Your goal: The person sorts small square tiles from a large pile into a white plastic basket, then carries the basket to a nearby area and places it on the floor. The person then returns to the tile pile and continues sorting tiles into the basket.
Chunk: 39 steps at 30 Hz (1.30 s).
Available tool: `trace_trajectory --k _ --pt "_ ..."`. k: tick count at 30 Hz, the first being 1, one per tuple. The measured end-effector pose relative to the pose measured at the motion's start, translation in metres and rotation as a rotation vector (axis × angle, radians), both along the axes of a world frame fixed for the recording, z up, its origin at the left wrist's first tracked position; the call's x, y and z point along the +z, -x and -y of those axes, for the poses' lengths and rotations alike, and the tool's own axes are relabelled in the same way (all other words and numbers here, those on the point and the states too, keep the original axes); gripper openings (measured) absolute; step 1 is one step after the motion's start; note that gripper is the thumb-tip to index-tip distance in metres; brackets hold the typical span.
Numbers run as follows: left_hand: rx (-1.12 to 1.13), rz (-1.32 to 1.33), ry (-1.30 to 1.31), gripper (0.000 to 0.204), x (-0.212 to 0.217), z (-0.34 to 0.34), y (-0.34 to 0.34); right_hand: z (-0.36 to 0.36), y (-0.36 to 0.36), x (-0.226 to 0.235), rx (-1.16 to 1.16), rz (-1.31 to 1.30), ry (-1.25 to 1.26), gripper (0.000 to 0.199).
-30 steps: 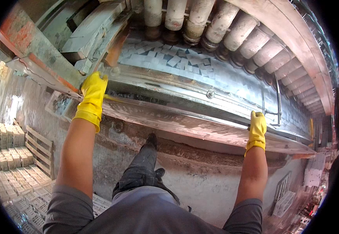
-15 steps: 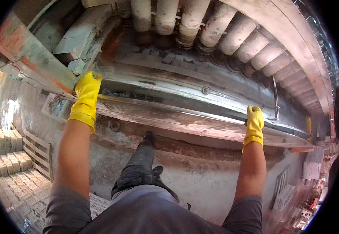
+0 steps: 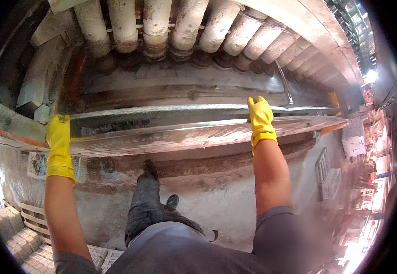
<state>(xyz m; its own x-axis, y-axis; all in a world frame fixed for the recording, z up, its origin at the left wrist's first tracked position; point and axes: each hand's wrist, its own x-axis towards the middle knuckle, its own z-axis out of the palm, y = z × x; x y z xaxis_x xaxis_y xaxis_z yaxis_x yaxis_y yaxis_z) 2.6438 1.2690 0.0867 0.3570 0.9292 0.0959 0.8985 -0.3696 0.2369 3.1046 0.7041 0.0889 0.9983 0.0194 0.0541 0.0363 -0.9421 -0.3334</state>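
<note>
Both of my hands wear yellow rubber gloves and are closed in fists, arms stretched forward and set wide apart. A long pale metal strip (image 3: 162, 110) runs from side to side between them, above a dark trough. My left hand (image 3: 60, 137) is closed at the strip's left end, beside the frame's corner. My right hand (image 3: 261, 116) is closed over the strip well to the right, its knuckles up. The fingers' undersides are hidden in both. Just nearer to me lies the trough's worn front board (image 3: 162, 142); dark lumps (image 3: 116, 128) show inside, left of the middle.
Thick pale rollers (image 3: 158, 27) stand in a row beyond the trough. A thin metal rod (image 3: 284, 82) hangs right of my right hand. White plastic crates (image 3: 331, 183) rest on the floor at right. A wooden pallet (image 3: 34, 219) and stacked blocks (image 3: 7, 221) are at lower left.
The view has turned, so the trough, rollers and both hands appear farther left and the trough lies more level. Both fists stay closed at the strip.
</note>
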Motion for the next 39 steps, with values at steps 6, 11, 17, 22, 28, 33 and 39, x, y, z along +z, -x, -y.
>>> trace_trajectory --k 6,11,17,22,28,33,39 --pt "0.018 0.004 0.028 0.047 -0.008 -0.010 0.007 -0.007 0.002 0.005 -0.001 -0.021 -0.001 0.052" --pt "0.018 -0.050 0.016 0.051 0.006 0.000 0.002 -0.007 0.004 0.009 0.030 0.009 -0.001 0.052" --pt "0.101 -0.077 0.020 0.052 0.004 -0.001 0.005 -0.028 0.021 0.032 0.049 -0.139 -0.076 0.054" --pt "0.107 -0.092 0.037 0.053 0.030 0.016 -0.001 -0.022 0.022 0.032 0.124 -0.060 -0.018 0.054" --pt "0.108 -0.049 0.038 0.053 0.018 0.006 0.000 -0.017 0.015 0.030 0.068 -0.036 0.008 0.054" --pt "0.085 0.017 -0.007 0.052 0.024 0.005 0.004 -0.029 0.022 0.043 0.098 -0.032 0.008 0.053" --pt "0.083 -0.008 0.020 0.051 0.037 0.009 -0.001 -0.035 0.032 0.052 0.075 -0.065 -0.031 0.053"
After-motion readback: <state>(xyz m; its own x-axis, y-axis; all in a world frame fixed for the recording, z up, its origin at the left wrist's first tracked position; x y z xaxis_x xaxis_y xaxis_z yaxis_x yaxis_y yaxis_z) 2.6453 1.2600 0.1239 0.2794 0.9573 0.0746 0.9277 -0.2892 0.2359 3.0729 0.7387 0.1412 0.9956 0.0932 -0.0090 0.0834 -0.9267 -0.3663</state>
